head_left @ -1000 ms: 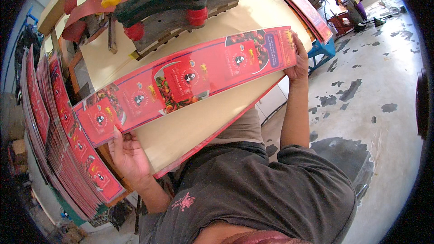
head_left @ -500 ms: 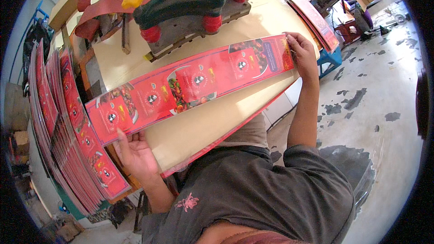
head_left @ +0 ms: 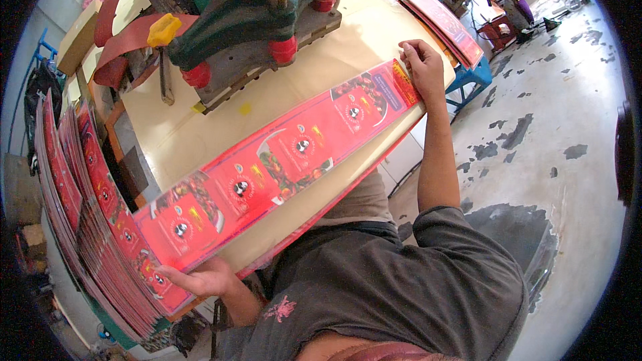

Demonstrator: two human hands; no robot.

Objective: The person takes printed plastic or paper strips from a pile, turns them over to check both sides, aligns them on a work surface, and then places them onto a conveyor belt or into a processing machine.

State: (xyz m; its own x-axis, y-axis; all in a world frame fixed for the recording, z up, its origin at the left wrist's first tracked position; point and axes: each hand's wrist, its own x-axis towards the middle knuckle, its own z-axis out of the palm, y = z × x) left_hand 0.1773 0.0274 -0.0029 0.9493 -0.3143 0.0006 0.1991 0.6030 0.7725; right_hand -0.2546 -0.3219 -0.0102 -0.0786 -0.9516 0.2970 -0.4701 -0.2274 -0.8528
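A long, glossy red printed sheet [head_left: 251,172] with food pictures and round emblems slants across a pale board-topped table [head_left: 354,30]. Its left end is gripped by my left hand [head_left: 207,279], thumb on top and the other fingers mostly hidden underneath. At the sheet's far right end is my right hand [head_left: 424,70]. Those fingers are loosely curled, with thumb and forefinger apart, and the hand's edge lies against the sheet. Beyond the sheet stands a dark green press [head_left: 234,40] with yellow knobs and red cylinders.
A stack of similar red sheets [head_left: 110,227] stands at the left, next to the table. More red sheets [head_left: 445,17] lie at the far right by a blue stool [head_left: 471,80]. A brownish-red belt [head_left: 137,50] curls beside the press. Concrete floor [head_left: 542,127] with dark patches stretches right.
The sheet's left end has moved nearer to me, together with my left hand. My right hand has loosened from the sheet's corner. The view has shifted, so the press appears further left.
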